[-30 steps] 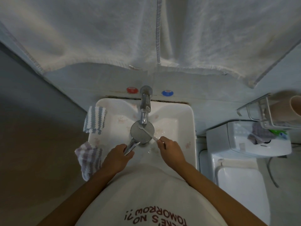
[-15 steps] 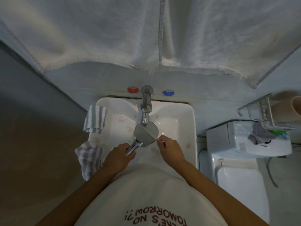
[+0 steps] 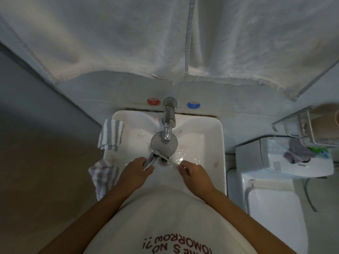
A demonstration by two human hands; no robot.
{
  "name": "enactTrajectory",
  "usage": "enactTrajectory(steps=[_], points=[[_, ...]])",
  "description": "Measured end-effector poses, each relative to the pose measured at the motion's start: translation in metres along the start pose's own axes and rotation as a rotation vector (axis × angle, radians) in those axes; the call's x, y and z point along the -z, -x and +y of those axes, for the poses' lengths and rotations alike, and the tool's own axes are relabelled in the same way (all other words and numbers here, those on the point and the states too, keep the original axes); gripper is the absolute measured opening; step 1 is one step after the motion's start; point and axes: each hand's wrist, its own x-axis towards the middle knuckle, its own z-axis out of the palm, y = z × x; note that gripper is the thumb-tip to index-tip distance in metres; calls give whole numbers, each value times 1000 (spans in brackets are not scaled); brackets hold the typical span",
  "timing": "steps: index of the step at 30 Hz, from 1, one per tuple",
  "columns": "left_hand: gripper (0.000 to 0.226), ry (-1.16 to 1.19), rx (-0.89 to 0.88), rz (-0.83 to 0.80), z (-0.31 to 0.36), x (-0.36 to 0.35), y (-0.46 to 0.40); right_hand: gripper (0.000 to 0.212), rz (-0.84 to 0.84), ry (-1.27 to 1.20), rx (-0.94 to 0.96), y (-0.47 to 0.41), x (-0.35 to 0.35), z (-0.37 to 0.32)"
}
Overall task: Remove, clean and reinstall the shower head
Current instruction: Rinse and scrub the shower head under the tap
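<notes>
The shower head point(image 3: 163, 144) is held over the white basin point(image 3: 217, 143), its round face directly beneath the chrome tap spout point(image 3: 168, 123). The left hand point(image 3: 136, 170) has its fingers clamped around the shower head's handle at the basin's near edge. The right hand point(image 3: 194, 174) pinches a toothbrush point(image 3: 166, 158) by its handle, fingers together; the brush reaches left to the lower rim of the shower head, near the neck. Water droplets glisten on the basin floor just right of the head. Two striped cloths point(image 3: 111, 134) hang over the basin's left rim. A toilet cistern point(image 3: 275, 158) stands to the right.
</notes>
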Motion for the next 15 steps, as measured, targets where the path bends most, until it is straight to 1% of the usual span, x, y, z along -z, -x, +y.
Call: enactTrajectory(steps=[4,8,12,15], points=[[33,-52,-41,-31,4,-1,1,24,58,14,-5,-13,-3,-13],[37,-68,-45,-28,9,2,-3,26,82,10,-39,-4,0,-3],[34,-81,-36,-43,13,4,-7,28,120,3,-80,11,3,10],[32,-94,-57,-46,19,2,-7,28,140,-6,-94,6,2,7]])
